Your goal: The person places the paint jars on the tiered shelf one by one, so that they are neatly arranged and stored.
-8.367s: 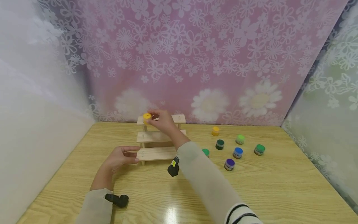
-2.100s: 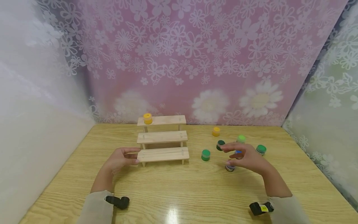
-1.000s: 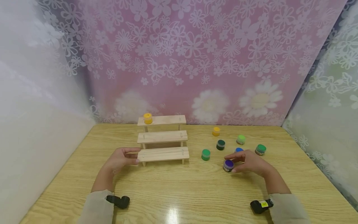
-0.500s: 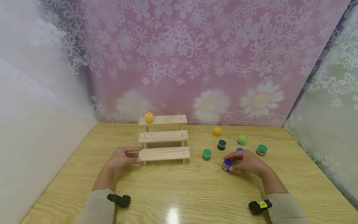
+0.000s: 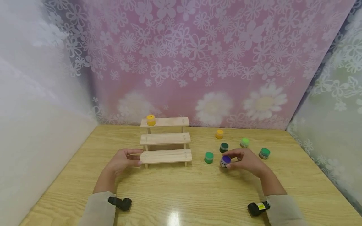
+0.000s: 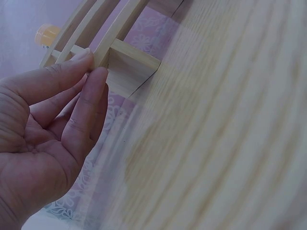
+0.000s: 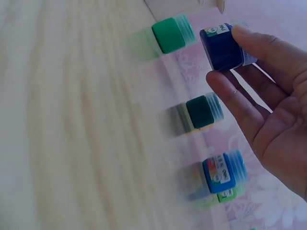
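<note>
My right hand (image 5: 245, 161) grips a small paint jar (image 5: 225, 161) with a purple lid between thumb and fingers. In the right wrist view this dark blue-purple jar (image 7: 224, 47) is held off the tabletop. My left hand (image 5: 121, 161) pinches the left end of the lowest step of a three-step wooden stand (image 5: 167, 156); the left wrist view shows thumb and fingertips on the board's edge. A yellow paint jar (image 5: 151, 120) stands at the left of the top step.
On the wood-grain table (image 5: 181, 194) stand a green jar (image 5: 209, 157), a dark green jar (image 5: 224, 147), an orange-yellow jar (image 5: 219, 134), a light green jar (image 5: 244, 142) and another green jar (image 5: 264, 153). A blue jar (image 7: 221, 173) is hidden behind my right hand in the head view.
Earlier my right hand set the yellow jar on the top step, then reached back to the jars. It has taken hold of the purple jar and lifted it leftward. The left hand stays put.
</note>
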`<act>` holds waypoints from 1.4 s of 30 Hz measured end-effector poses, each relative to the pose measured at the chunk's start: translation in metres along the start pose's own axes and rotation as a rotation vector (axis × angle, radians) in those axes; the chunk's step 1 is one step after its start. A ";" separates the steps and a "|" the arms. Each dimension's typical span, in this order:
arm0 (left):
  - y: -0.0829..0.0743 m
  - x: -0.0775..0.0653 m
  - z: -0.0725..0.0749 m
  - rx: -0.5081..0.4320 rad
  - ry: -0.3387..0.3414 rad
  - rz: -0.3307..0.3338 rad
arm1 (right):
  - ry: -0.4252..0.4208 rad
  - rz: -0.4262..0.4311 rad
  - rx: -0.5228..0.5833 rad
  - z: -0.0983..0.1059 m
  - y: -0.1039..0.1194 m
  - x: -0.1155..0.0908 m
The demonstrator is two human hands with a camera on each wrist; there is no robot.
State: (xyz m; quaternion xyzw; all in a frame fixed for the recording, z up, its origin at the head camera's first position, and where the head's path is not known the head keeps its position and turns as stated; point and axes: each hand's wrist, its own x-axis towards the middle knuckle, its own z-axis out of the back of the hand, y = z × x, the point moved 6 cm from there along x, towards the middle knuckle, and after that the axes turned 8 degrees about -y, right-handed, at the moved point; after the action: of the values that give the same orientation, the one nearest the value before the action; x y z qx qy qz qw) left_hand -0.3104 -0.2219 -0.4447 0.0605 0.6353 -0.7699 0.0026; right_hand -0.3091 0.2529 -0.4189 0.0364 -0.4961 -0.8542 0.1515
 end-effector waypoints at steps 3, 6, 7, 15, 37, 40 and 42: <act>0.001 0.000 0.000 -0.003 -0.002 0.000 | 0.003 0.017 0.021 -0.002 0.004 0.002; 0.001 0.001 0.000 -0.008 -0.006 -0.001 | 0.003 0.032 0.038 -0.004 0.008 0.005; 0.002 0.001 0.001 -0.010 -0.006 -0.001 | 0.005 0.036 0.040 -0.005 0.009 0.006; 0.002 0.000 0.001 -0.009 0.000 -0.010 | 0.004 0.062 0.077 -0.008 0.020 0.012; 0.002 0.000 -0.002 -0.015 0.011 -0.020 | -0.018 0.180 0.114 -0.025 0.060 0.026; 0.003 0.000 -0.001 -0.010 0.005 -0.021 | -0.010 0.196 0.121 -0.027 0.066 0.030; 0.002 0.000 -0.001 -0.008 0.005 -0.025 | -0.005 0.201 0.131 -0.029 0.071 0.032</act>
State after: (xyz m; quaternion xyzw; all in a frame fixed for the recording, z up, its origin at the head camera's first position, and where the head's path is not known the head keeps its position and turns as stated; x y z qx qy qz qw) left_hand -0.3105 -0.2218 -0.4472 0.0545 0.6389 -0.7673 -0.0084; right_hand -0.3175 0.1870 -0.3698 -0.0060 -0.5523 -0.8006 0.2325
